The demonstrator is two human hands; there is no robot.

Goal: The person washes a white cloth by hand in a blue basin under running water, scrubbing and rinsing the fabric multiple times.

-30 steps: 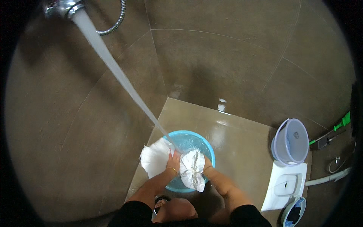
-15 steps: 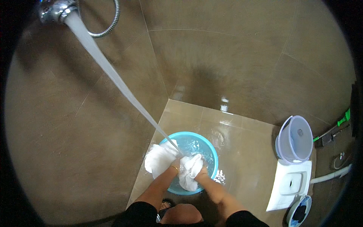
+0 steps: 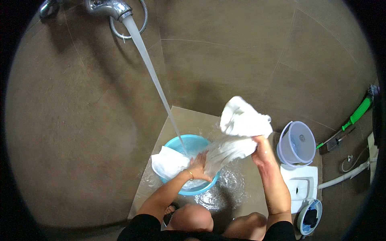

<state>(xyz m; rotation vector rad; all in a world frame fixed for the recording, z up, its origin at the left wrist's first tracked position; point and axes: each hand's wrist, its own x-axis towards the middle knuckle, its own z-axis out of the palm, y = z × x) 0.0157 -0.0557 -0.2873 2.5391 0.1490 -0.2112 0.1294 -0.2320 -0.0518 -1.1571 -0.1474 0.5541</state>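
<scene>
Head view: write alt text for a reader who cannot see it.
A person squatting on a wet tiled floor lifts a dripping white cloth out of a blue basin with the right hand, while the left hand grips the cloth lower down over the basin. Water streams from a wall tap into the basin; a pale lilac bucket stands to the right.

Your right hand (image 3: 261, 150) lifts one end of the wet white cloth (image 3: 241, 128); its other end drapes beside your left hand (image 3: 199, 166) in the blue basin (image 3: 201, 141).
</scene>
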